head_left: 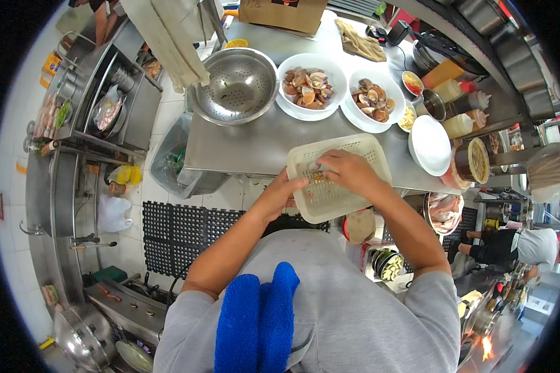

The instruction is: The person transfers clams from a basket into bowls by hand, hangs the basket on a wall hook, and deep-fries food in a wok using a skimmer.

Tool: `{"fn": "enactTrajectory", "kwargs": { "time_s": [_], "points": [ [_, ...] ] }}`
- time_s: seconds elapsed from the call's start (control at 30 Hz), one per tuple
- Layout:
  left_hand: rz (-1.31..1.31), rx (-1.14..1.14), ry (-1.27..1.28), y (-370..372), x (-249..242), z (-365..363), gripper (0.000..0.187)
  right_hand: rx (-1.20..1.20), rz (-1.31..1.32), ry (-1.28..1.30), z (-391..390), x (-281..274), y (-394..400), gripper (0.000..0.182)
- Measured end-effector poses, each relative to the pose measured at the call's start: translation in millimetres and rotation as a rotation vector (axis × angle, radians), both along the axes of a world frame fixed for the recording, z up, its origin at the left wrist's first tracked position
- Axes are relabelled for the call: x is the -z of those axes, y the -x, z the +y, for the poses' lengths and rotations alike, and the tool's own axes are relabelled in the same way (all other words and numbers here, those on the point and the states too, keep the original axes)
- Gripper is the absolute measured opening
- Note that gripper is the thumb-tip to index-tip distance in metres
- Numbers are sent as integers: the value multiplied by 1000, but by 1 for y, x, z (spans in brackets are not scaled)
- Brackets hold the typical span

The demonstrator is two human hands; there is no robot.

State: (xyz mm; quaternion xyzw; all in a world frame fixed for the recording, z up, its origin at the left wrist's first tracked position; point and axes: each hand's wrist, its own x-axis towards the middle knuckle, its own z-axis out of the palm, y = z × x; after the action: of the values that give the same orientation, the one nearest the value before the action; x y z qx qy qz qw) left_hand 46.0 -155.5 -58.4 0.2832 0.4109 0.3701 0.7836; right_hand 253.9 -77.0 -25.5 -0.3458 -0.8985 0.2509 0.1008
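Note:
A cream perforated plastic basket (368, 149) is tilted at the counter's front edge, with a few small shells or bits inside. My left hand (280, 196) grips its left side. Inside the basket, my right hand (350, 172) has its fingers pinched on a small pale piece, perhaps a clam shell. Beyond the basket stand two white bowls (335, 66) (397, 92) holding brown clams. To their left is a steel colander (236, 87) with small dark specks in it.
On the steel counter (230, 146), a white bowl (430, 146), sauce bottles (457, 126) and a cardboard box (280, 13) stand around. A lined bin (180, 161) is below left. Co-workers (535, 247) (102, 18) are at far right and top left.

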Motion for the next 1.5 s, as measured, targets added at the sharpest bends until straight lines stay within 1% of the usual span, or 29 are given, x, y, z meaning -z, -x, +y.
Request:
{"fn": "enactTrajectory", "kwargs": {
  "time_s": [0.03,0.07,0.13,0.23,0.33,0.37,0.43,0.47,0.53,0.57,0.63,0.67,0.73,0.8,0.93,1.0,1.03,1.07,1.1,1.13,1.2,1.23,1.3,1.33,1.4,1.47,1.5],
  "points": [
    [13,-5,15,0,-1,0,65,-19,11,-103,-7,2,3,38],
    [15,-2,17,0,2,0,65,-15,13,-101,-12,3,5,38],
    [6,-6,10,0,7,2,65,3,-104,-106,-19,2,7,48],
    [17,10,15,-3,7,2,64,26,-177,-116,-24,8,5,53],
    [52,13,20,-7,1,0,65,44,-151,-141,-29,11,1,56],
    [52,13,18,-7,1,0,65,45,-150,-142,-30,13,-1,56],
    [0,14,6,-7,-1,-1,68,103,-113,-24,-32,15,-3,54],
    [0,13,2,-8,-1,-1,68,103,-112,-29,-32,15,-3,54],
    [-1,28,9,-8,1,-1,72,117,-140,18,-32,14,-3,46],
    [2,28,-1,-8,0,-1,72,118,-136,8,-32,15,-4,46],
    [7,31,23,-9,-1,-1,75,119,-90,24,-30,17,-5,38],
    [11,29,11,-9,1,-2,75,117,-86,12,-29,16,-4,38],
    [5,24,31,-9,1,-2,77,162,-164,118,-29,15,-3,36],
    [21,39,26,-9,0,-1,79,140,-133,123,-29,17,-5,38],
    [-12,69,9,-10,0,-1,79,111,-194,181,-27,15,-8,44],
    [-21,68,46,-10,0,-1,79,110,-100,292,-26,22,-11,46],
    [-23,49,67,-11,-1,-1,75,112,-97,285,-25,25,-13,46],
    [-20,52,61,-10,2,-1,75,111,-46,338,-23,29,-15,45],
    [-38,34,67,-10,6,0,73,113,6,391,-21,25,-14,44],
    [-58,20,75,-9,10,-1,70,121,8,386,-19,21,-14,44],
    [-65,19,73,-8,13,-2,68,174,111,390,-16,7,-15,41],
    [-74,8,74,-8,14,-1,65,195,109,383,-13,-1,-16,41],
    [-77,25,88,-5,14,-1,65,260,202,462,-4,-15,-23,36],
    [-73,20,107,-3,13,-1,64,279,202,453,5,-17,-30,36],
    [-91,3,67,-5,9,-2,65,388,287,368,30,-18,-50,31],
    [-94,-61,94,1,5,-5,66,533,239,173,57,-49,-75,27],
    [-84,-40,108,4,5,-5,65,595,273,111,70,-55,-91,28]
  ]
}}
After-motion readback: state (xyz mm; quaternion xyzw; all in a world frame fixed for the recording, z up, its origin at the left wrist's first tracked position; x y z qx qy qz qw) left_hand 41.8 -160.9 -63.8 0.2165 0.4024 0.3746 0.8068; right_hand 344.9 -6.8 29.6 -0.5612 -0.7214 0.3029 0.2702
